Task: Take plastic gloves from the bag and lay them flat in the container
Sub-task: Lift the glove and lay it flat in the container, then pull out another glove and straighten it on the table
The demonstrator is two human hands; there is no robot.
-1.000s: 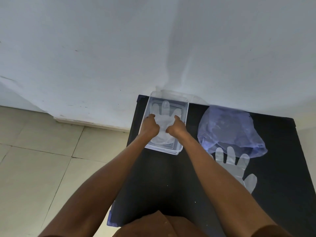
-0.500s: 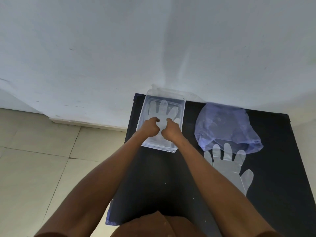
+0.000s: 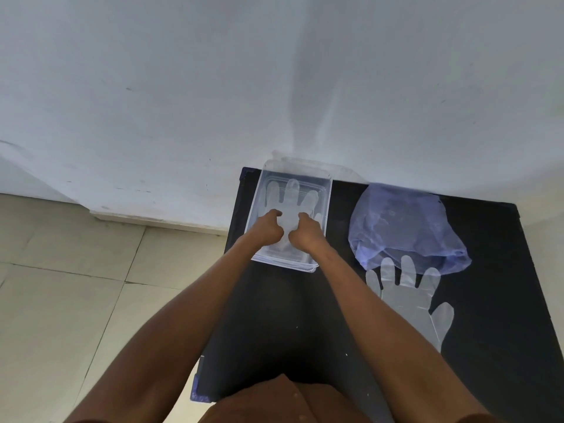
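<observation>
A clear plastic container [image 3: 328,206] stands at the far left corner of the black table [image 3: 274,325]. A clear plastic glove [image 3: 291,195] lies flat in it, fingers pointing to the wall. My left hand [image 3: 268,228] and my right hand [image 3: 306,232] rest side by side on the glove's palm, fingers curled and thumbs pinching the film. A bluish translucent bag [image 3: 406,227] lies to the right of the container. A second clear glove [image 3: 409,297] lies flat on the table in front of the bag, its fingertips under the bag's edge.
A white wall rises directly behind the table. Beige floor tiles [image 3: 76,300] lie to the left, below the table's left edge. The table's dark top extends between my forearms and to the right of the loose glove.
Both hands have drawn closer together over the glove's palm in the container. The bag and the loose glove have not moved.
</observation>
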